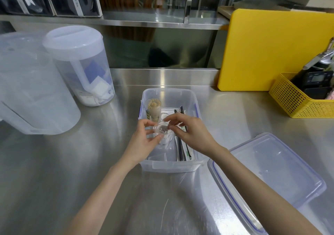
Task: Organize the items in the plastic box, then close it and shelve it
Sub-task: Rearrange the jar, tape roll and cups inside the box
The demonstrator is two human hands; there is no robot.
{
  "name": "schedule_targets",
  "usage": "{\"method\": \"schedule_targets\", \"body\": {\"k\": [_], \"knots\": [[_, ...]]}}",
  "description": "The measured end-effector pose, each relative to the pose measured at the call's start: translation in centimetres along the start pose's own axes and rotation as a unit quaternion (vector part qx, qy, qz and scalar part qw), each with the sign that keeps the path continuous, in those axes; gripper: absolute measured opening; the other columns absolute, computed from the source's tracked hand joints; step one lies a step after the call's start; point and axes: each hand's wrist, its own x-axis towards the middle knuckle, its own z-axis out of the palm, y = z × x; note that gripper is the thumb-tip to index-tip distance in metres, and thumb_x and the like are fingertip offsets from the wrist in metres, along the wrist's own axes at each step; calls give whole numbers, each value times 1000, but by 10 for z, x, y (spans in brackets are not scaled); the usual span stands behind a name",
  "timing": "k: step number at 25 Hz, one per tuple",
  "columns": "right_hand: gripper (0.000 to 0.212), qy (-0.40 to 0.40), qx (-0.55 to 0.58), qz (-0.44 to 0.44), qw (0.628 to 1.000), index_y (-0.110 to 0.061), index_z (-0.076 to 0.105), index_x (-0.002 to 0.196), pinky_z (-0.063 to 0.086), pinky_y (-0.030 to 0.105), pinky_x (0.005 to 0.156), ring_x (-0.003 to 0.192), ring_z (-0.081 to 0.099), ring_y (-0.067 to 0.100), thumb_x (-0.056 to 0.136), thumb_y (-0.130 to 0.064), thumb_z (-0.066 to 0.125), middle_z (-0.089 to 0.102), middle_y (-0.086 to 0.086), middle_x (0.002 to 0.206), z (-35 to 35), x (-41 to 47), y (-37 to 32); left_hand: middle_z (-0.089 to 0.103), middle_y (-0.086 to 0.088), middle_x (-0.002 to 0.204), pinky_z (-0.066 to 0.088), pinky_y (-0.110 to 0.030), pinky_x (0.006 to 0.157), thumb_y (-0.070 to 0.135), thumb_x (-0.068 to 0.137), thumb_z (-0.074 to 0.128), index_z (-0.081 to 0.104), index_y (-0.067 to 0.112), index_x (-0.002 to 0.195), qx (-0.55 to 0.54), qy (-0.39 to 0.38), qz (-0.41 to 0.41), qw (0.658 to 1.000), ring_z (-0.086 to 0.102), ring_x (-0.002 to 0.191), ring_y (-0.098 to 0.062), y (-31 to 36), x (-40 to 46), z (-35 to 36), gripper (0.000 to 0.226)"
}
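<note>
An open clear plastic box (188, 97) with blue latches sits on the steel counter in front of me. Inside stand a toothpick jar (153, 108) at its far left and several wrapped straws and black sticks (182, 150) along its right side. My left hand (142, 142) holds a small clear plastic cup (160, 129) over the box. My right hand (189, 131) pinches the cup's rim from the right. The box's clear lid (274, 178) lies upside down on the counter to the right.
Two large translucent pitchers (79, 66) stand at the left. A yellow cutting board (267, 50) leans at the back right, with a yellow basket (298, 101) beside it. A steel shelf (144, 22) runs along the back.
</note>
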Motion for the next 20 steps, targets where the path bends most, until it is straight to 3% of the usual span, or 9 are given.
{"method": "schedule_targets", "body": {"k": [3, 5, 7, 9, 12, 15, 18, 20], "knots": [[25, -45, -26, -18, 998, -13, 65, 113, 38, -1, 77, 86, 56, 0, 92, -13, 51, 72, 2, 107, 5, 0, -1, 43, 6, 114, 46, -7, 71, 7, 83, 63, 37, 16, 114, 0, -1, 11, 1000, 50, 101, -10, 2, 1, -1, 41], [27, -30, -26, -23, 999, -13, 65, 115, 38, 0, 77, 90, 56, 3, 93, -12, 50, 68, 2, 112, 8, 2, -3, 43, 6, 117, 47, -3, 68, 7, 83, 62, 39, 11, 125, -1, 4, 3, 1000, 48, 102, -8, 1, 2, -3, 48], [27, 35, 31, 30, 998, -12, 63, 115, 40, -1, 74, 86, 57, 3, 93, -10, 46, 64, 4, 111, 8, 8, -3, 44, 4, 121, 45, -6, 68, 8, 83, 62, 38, 9, 131, 2, 19, 0, 1000, 47, 106, -11, -2, 3, -8, 53], [27, 50, 52, 115, 991, -9, 62, 114, 43, 6, 76, 85, 59, 10, 94, -11, 44, 65, 7, 111, 11, 15, 4, 43, 2, 124, 44, -8, 71, 6, 83, 62, 40, 10, 132, -3, 35, 2, 999, 47, 108, -12, -6, 4, -13, 53], [32, -119, -36, 255, 959, -6, 57, 119, 45, 28, 86, 101, 60, 24, 93, -23, 48, 65, 13, 118, 27, 19, 19, 43, 1, 121, 43, -14, 80, 5, 83, 62, 46, 9, 130, -13, 56, 4, 998, 48, 109, -13, -11, 5, -20, 50], [43, -274, 13, 349, 896, -3, 52, 123, 50, 25, 76, 84, 60, 18, 90, -30, 55, 68, 15, 112, 48, 20, 26, 44, 3, 121, 42, -21, 86, 9, 82, 63, 48, 12, 128, -6, 56, 5, 998, 49, 109, -12, -14, 4, -25, 48], [49, -304, 55, 367, 877, -6, 43, 131, 45, 15, 56, 63, 55, 7, 88, -20, 60, 63, 2, 83, 64, 22, 31, 50, 2, 125, 43, -19, 86, 11, 82, 64, 48, 15, 127, -12, 54, -3, 998, 51, 110, -11, -19, 2, -29, 48], [50, -285, 99, 375, 877, -5, 43, 132, 45, 15, 56, 64, 56, 8, 86, -9, 61, 64, 5, 84, 67, 23, 32, 53, 0, 126, 44, -23, 89, 10, 82, 64, 48, 14, 127, -25, 55, -11, 998, 51, 110, -12, -20, 0, -30, 48]]}}
